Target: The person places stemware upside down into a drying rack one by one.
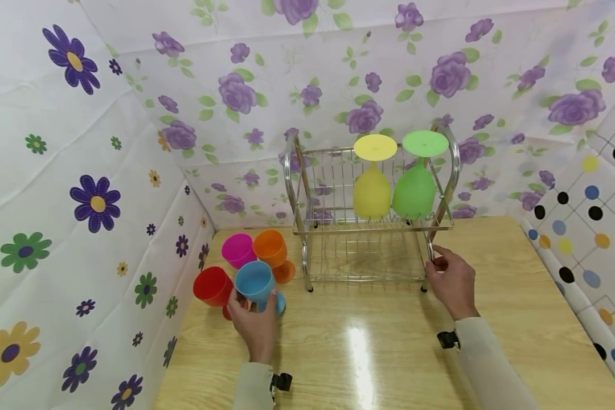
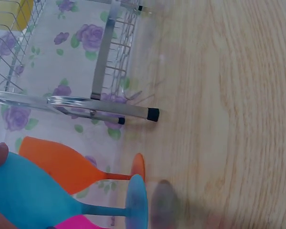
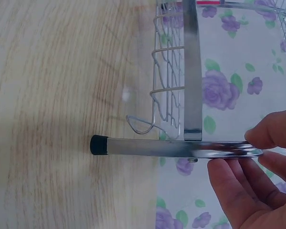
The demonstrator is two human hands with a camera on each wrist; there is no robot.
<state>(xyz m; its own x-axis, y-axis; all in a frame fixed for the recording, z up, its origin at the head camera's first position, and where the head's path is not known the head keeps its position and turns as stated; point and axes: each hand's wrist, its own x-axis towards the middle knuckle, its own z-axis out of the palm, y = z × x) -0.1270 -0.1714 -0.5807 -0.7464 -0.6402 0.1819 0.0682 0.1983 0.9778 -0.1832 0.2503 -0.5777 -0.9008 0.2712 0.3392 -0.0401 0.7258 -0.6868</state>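
Observation:
My left hand [image 1: 256, 330] grips the bowl of a blue plastic goblet [image 1: 254, 282], which stands upright; whether its foot touches the table, I cannot tell. Close around it are a red goblet [image 1: 213, 286], a pink goblet [image 1: 237, 250] and an orange goblet [image 1: 270, 248]. With thumb and fingers my right hand [image 1: 453, 282] pinches the right front leg [image 3: 148, 148] of a two-tier metal dish rack [image 1: 371, 230]. Upside down on the rack's upper tier are a yellow goblet [image 1: 372, 193] and a green goblet [image 1: 415, 191], side by side.
Under everything lies a wood-grain table [image 1: 328, 353]. A purple-flowered cloth wall [image 1: 287, 62] rises behind the rack. Another flowered cloth [image 1: 123, 245] borders the left side, and a dotted cloth [image 1: 579, 228] the right. The rack's lower tier [image 1: 366, 278] sits just above the tabletop.

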